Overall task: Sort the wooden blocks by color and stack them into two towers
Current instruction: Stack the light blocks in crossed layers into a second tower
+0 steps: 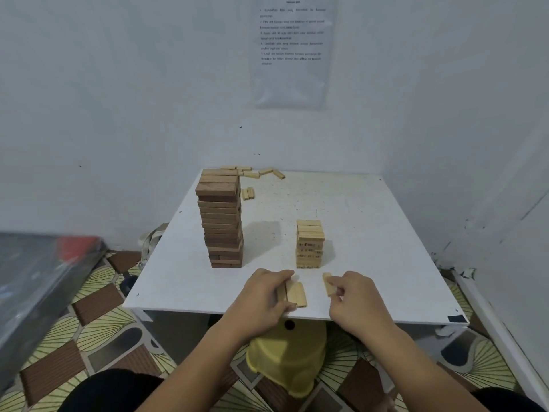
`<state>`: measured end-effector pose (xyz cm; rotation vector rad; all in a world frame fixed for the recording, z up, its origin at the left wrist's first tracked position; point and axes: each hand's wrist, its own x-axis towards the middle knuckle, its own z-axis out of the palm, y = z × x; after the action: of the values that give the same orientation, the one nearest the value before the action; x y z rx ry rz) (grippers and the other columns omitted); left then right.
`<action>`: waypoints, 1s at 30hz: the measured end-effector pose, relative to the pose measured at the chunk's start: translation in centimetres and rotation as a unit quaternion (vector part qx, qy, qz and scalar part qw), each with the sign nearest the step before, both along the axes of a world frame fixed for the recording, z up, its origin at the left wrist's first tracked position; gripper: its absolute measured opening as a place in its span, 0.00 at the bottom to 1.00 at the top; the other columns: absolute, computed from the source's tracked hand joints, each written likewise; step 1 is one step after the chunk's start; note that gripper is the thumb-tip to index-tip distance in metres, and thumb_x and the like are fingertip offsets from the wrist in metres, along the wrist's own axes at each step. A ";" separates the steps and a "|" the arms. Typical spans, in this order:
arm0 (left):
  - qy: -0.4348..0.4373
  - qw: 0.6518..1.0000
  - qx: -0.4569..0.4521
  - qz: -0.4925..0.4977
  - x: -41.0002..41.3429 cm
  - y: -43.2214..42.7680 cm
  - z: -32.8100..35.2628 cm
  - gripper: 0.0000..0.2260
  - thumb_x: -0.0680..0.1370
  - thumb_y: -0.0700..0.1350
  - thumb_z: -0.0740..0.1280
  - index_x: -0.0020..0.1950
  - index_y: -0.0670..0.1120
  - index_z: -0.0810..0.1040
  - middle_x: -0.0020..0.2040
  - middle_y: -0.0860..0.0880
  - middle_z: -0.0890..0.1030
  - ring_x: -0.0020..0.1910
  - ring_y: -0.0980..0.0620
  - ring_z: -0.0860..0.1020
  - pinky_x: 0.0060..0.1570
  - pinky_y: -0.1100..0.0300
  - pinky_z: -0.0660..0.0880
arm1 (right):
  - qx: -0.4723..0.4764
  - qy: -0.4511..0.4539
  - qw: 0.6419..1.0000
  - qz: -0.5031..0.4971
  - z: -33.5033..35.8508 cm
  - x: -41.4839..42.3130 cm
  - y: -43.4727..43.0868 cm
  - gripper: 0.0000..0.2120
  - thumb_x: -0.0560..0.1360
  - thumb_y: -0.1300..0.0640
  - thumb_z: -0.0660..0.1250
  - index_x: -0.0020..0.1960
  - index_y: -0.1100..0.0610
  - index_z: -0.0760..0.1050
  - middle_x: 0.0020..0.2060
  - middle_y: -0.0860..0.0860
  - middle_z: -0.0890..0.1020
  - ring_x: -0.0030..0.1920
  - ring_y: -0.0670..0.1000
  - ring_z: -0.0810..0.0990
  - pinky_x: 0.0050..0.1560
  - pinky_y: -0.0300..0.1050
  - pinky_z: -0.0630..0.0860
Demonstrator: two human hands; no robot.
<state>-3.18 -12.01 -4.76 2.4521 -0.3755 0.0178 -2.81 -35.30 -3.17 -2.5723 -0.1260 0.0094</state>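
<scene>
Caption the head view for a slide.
Left hand grips light blocks, right hand pinches another light block, before the tall dark tower and short light tower.

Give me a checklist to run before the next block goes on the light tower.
1. Right hand pinches a light block: ok.
2. Left hand holds light blocks on the table: ok.
3. Light tower stands straight, nothing on top: ok.
4. Dark tower stands apart from the light tower: ok.
5. All light pieces gathered: not ok; loose blocks lie at the far edge.
6. Light tower's top layer full: cannot tell.
</scene>
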 end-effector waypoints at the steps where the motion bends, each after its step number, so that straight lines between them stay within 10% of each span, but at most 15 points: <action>1: 0.001 1.000 -0.002 -0.002 0.0 -0.1 0.1 0.31 0.77 0.53 0.75 0.78 0.55 0.69 0.69 0.55 0.76 0.69 0.56 0.67 0.70 0.60 0.65 | -0.013 0.000 1.000 -0.016 0.0 0.1 -0.3 0.20 0.76 0.58 0.65 0.67 0.57 0.80 0.46 0.47 0.75 0.49 0.49 0.76 0.52 0.43 0.77; 30: 0.010 0.999 -0.044 0.009 0.0 1.2 0.0 0.32 0.72 0.55 0.78 0.74 0.57 0.72 0.64 0.59 0.77 0.65 0.59 0.71 0.70 0.58 0.69 | 0.046 -0.057 0.993 0.089 -0.8 -1.3 3.8 0.21 0.76 0.49 0.69 0.68 0.51 0.79 0.51 0.42 0.77 0.53 0.43 0.76 0.56 0.39 0.75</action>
<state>-3.16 -10.83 -4.77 2.3664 -0.3372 0.0178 -4.06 -31.54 -3.94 -2.4616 -0.3895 -0.0736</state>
